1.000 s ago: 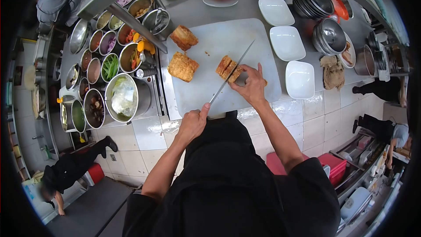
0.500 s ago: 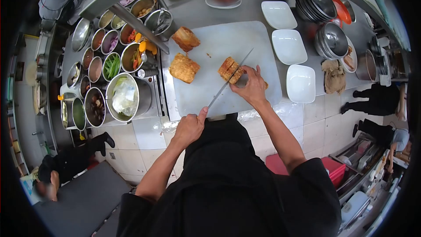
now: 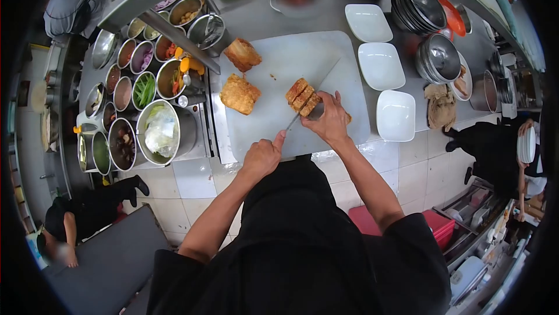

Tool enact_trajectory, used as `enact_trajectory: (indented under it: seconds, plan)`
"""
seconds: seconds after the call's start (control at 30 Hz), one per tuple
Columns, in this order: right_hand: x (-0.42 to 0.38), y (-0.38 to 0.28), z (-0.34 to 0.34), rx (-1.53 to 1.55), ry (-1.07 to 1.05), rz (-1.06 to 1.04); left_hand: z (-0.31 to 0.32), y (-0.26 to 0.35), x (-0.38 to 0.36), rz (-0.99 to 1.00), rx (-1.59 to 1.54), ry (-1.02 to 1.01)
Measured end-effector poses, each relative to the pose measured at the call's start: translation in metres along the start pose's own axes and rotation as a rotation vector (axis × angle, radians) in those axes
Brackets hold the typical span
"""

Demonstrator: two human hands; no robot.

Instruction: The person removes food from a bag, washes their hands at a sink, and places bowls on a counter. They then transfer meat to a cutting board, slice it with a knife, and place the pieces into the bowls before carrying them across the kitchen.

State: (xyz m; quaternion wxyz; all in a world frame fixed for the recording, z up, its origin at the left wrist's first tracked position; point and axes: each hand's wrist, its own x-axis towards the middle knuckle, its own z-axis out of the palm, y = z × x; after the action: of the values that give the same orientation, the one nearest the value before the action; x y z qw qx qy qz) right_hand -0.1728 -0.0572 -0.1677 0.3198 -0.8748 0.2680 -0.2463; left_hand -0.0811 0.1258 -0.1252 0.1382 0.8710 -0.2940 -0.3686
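Note:
My left hand point(image 3: 263, 155) is closed around the handle of a knife point(image 3: 293, 121), whose thin blade slants up and right across the cutting board. The blade is at a block of golden crispy pork point(image 3: 297, 89) that shows several cut slices. My right hand point(image 3: 329, 120) pinches the near right end of this block, fingers bent close to the blade. Part of a small brown piece point(image 3: 349, 118) shows beside that hand. Two larger crispy chunks, one upper point(image 3: 243, 54) and one lower point(image 3: 240, 94), lie on the left of the white cutting board point(image 3: 279, 140).
White square dishes point(image 3: 396, 116) line the board's right side. Beyond them are stacked metal bowls point(image 3: 438, 59) and a brown cloth point(image 3: 441, 106). Metal containers of ingredients point(image 3: 174, 131) crowd the left, below a steel shelf post point(image 3: 180, 41). Other people stand at both sides.
The knife blade has turned to a thinner edge-on view and its near part sits lower by the block. Both hands stay close to their places. A person at right now carries stacked white plates.

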Motion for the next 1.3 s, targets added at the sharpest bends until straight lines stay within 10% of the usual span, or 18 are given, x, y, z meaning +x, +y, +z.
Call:
enact_trajectory:
  seconds: [0.27,0.37,0.73,1.3]
  plan:
    - [0.001,0.0,0.002,-0.039,0.012,-0.028,-0.006,-0.026,-0.035,-0.097,-0.013,-0.057]
    - [0.004,-0.005,-0.004,-0.051,-0.031,0.014,0.017,-0.033,-0.005,0.204,0.119,-0.038]
    - [0.013,-0.037,-0.006,-0.175,0.012,0.068,-0.061,-0.037,-0.092,-0.224,-0.248,-0.004]
    - [0.011,-0.014,0.011,-0.162,0.02,0.01,-0.048,-0.044,-0.059,-0.183,-0.066,-0.086]
